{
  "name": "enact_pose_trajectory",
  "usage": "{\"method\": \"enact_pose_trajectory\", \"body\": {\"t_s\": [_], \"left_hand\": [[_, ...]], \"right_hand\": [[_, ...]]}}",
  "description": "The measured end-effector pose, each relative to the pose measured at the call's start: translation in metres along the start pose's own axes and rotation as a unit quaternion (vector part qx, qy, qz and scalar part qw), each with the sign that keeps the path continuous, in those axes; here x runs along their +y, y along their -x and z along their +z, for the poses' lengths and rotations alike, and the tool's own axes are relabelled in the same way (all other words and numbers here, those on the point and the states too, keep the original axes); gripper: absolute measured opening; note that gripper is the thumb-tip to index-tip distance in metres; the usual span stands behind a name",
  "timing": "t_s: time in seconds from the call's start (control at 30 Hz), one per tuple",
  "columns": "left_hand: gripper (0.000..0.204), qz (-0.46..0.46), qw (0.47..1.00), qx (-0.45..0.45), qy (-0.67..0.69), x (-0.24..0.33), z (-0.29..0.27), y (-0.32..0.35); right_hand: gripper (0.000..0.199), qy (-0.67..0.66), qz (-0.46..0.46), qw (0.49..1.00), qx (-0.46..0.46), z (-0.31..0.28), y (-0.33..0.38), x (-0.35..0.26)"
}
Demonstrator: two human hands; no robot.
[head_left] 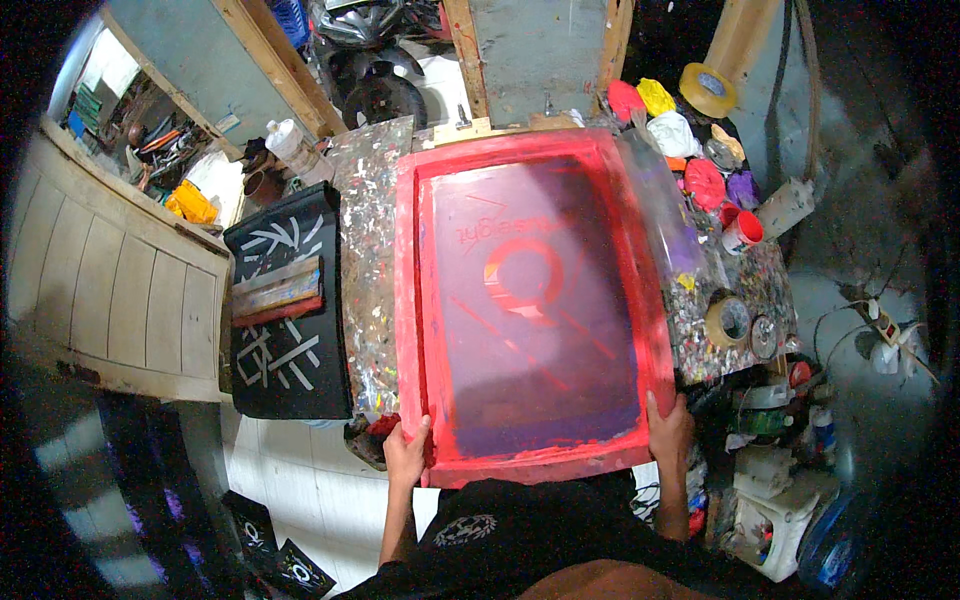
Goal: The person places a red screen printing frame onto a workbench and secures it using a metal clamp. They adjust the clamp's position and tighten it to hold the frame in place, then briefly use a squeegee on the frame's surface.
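Observation:
A large screen printing frame (pixel 408 260) with a red-stained rim lies across the worktable in front of me. Its purple mesh (pixel 540 390) carries a ring-shaped stencil and some faint slanted lines. My left hand (pixel 407 453) grips the frame's near left corner, thumb on top of the rim. At the near right corner, my right hand (pixel 670 430) holds the other side the same way. The near edge of the frame reaches close to my black shirt. What lies beneath the frame is hidden.
Left of the frame, a wooden squeegee (pixel 278 290) rests on a black printed cloth (pixel 290 370). On the paint-spattered table (pixel 375 200), tape rolls (pixel 728 320), a red cup (pixel 742 232) and coloured bundles (pixel 672 132) sit at the right. A white stool (pixel 785 510) stands lower right.

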State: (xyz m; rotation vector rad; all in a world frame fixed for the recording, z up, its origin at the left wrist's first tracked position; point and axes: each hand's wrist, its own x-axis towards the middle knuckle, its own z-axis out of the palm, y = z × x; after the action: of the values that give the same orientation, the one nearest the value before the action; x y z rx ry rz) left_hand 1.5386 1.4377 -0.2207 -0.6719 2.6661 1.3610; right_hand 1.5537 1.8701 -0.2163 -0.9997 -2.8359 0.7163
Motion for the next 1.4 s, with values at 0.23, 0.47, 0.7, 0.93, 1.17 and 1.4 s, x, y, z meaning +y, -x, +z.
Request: {"method": "enact_pose_trajectory", "body": {"t_s": [0.23,0.47,0.7,0.93,1.17,1.4], "left_hand": [[0.047,-0.001,0.997,-0.068,-0.039,0.025,-0.013,-0.003],[0.053,0.264,0.883,0.022,-0.387,0.147,-0.047,-0.092],[0.056,0.534,0.821,0.014,-0.2,0.265,0.111,-0.331],[0.077,0.607,0.752,0.079,-0.246,0.293,0.177,-0.444],[0.073,0.644,0.691,0.089,-0.315,0.288,0.185,-0.473],[0.086,0.631,0.717,0.053,-0.291,0.292,0.182,-0.475]], "right_hand": [[0.067,-0.002,-0.012,0.999,-0.031,-0.013,0.001,-0.009],[0.036,-0.026,-0.169,0.978,0.12,-0.061,-0.119,-0.029],[0.033,0.144,-0.209,0.966,-0.046,-0.038,-0.399,-0.085],[0.036,0.078,-0.281,0.955,0.053,-0.031,-0.432,-0.064],[0.043,-0.036,-0.235,0.971,0.037,-0.1,-0.421,-0.216],[0.043,0.035,-0.39,0.914,-0.104,0.077,-0.404,-0.413]]}}
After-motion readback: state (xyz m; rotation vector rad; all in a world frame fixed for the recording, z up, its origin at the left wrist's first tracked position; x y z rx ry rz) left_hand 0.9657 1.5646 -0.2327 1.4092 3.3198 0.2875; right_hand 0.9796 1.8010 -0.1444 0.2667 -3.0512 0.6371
